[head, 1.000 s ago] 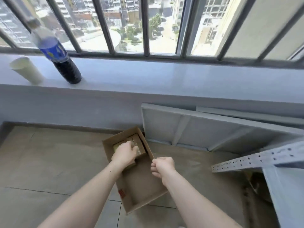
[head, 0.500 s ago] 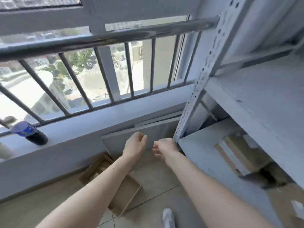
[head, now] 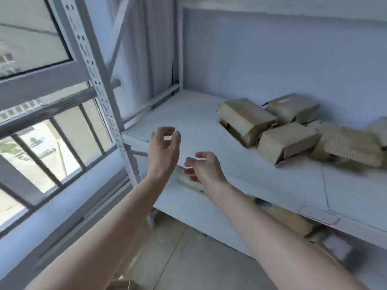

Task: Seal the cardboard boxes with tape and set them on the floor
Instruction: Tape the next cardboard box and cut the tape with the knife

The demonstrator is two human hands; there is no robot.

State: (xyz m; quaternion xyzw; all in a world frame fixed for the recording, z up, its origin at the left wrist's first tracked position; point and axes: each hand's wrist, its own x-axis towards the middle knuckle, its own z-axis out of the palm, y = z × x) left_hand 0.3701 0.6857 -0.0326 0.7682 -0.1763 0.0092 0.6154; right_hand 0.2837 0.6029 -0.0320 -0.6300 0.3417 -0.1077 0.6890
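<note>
- Both hands hang over the shelf [head: 188, 114] edge, empty.
- Left hand [head: 164, 146]: loose grip, fingers curled, holding nothing.
- Right hand [head: 202, 167]: the same slack, half-wide grip.
- The cardboard boxes [head: 287, 141] sit clustered on the shelf's right, well apart from both hands.

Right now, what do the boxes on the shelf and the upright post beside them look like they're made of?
The boxes look like plain brown cardboard, matte, with folded flaps and creased edges; one seems to show a ribbed surface, though blur leaves that unsure. The upright post looks like painted metal, pale grey, with rows of punched holes. The shelf is a flat, pale, matte board; its material is unclear.
</note>
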